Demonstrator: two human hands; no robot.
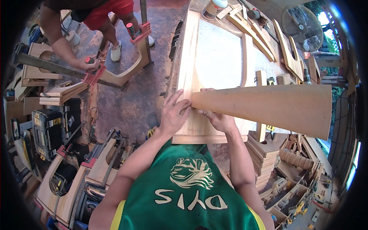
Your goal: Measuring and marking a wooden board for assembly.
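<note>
A long tan board (pixel 268 107) sticks up over the bench, looking narrow at my hands and broad toward the right. My right hand (pixel 221 122) is closed around its narrow end, thumb on the near side and fingertips on the far side. My left hand (pixel 174 117) lies on the pale wooden rail (pixel 186 53) of a panel frame, its fingers spread and the tips of some touching the board's end. Under the board is the frame's whitish panel (pixel 220 53). A wooden crosspiece (pixel 211 139) edges the frame nearest me.
At upper left a co-worker's hand (pixel 90 64) holds a red-ended bar clamp (pixel 94 75) on a curved wooden piece (pixel 130 71). Loose wooden parts (pixel 253 34) and a white tub (pixel 214 8) lie farther back. Stacked boards (pixel 262 161) stand right; clamped frames (pixel 73 188) stand left.
</note>
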